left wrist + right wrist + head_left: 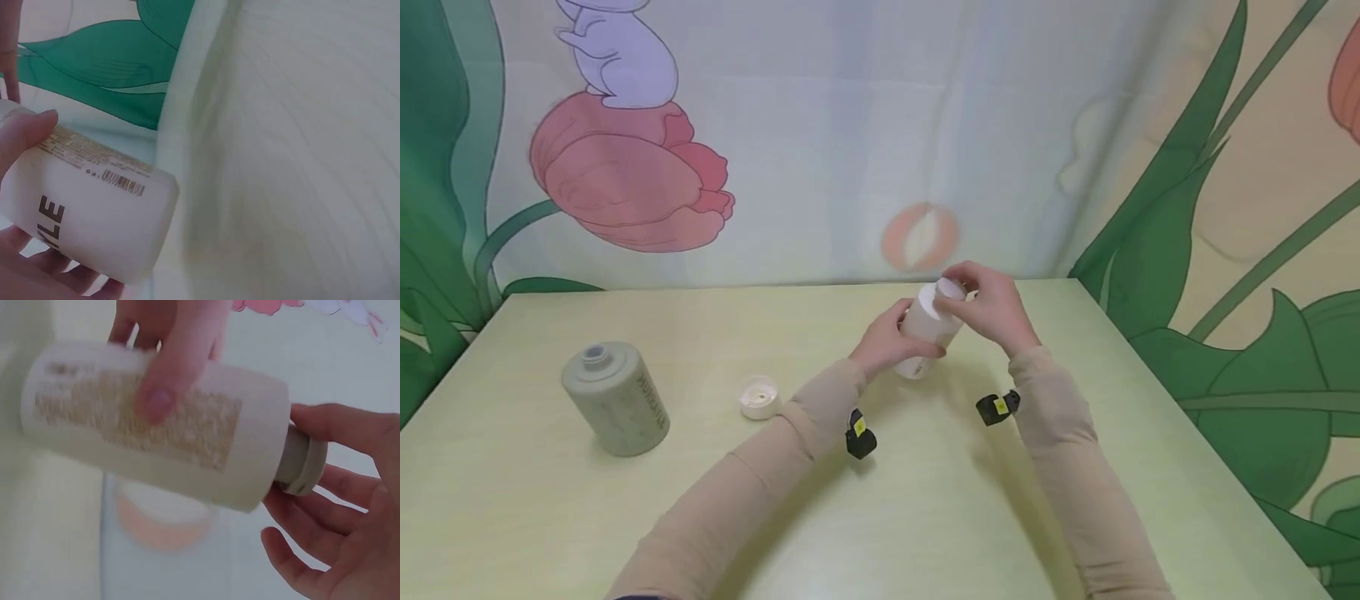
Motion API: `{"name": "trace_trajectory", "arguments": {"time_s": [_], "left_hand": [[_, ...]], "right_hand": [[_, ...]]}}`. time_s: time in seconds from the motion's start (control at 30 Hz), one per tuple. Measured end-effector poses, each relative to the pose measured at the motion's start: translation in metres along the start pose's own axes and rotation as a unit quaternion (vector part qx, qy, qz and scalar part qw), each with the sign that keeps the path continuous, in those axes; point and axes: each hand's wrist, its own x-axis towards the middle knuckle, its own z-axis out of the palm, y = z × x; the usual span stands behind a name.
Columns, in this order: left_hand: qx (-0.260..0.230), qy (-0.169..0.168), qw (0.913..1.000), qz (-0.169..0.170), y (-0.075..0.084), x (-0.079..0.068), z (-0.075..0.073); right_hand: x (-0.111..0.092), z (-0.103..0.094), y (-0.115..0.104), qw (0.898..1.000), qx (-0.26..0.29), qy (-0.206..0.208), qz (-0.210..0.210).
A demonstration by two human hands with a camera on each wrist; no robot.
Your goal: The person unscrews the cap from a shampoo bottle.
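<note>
A white bottle (928, 321) is held tilted over the far part of the table, its neck toward the upper right. My left hand (883, 340) grips it round the body, thumb across the printed label in the right wrist view. Dark letters and a barcode show on the bottle (94, 206) in the left wrist view. With thumb and fingers my right hand (997, 310) pinches the round cap (306, 461) at the bottle's neck. The cap's wider rim sits out from the bottle's shoulder, with a narrower collar between them.
At the left of the table (925, 500) stands a grey-green bottle (617, 404) with an uncovered neck. A small round white lid (760, 398) lies between it and my left forearm. Behind the table's far edge hangs a printed curtain (820, 167).
</note>
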Motion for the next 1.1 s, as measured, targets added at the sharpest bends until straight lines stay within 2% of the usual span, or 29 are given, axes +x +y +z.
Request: {"name": "trace_trajectory", "arguments": {"time_s": [0.17,0.4,0.67,0.87,1.1], "left_hand": [[0.045,-0.046,0.9979,0.003,0.008,-0.026,-0.02],[0.137,-0.093,0.9861,0.013,0.015,-0.069,-0.043],[0.155,-0.1,0.9821,0.035,0.011,-0.108,-0.051],[0.151,-0.098,0.9813,0.068,0.007,-0.123,-0.045],[0.152,-0.101,0.9792,0.09,0.004,-0.127,-0.039]], "right_hand": [[-0.012,-0.006,-0.008,0.998,-0.019,-0.036,-0.05],[-0.049,-0.003,-0.025,0.987,-0.035,-0.09,-0.13],[-0.086,0.005,-0.033,0.98,-0.06,-0.07,-0.177],[-0.102,0.006,-0.032,0.97,-0.094,-0.05,-0.218],[-0.109,0.004,-0.028,0.952,-0.115,-0.038,-0.281]]}}
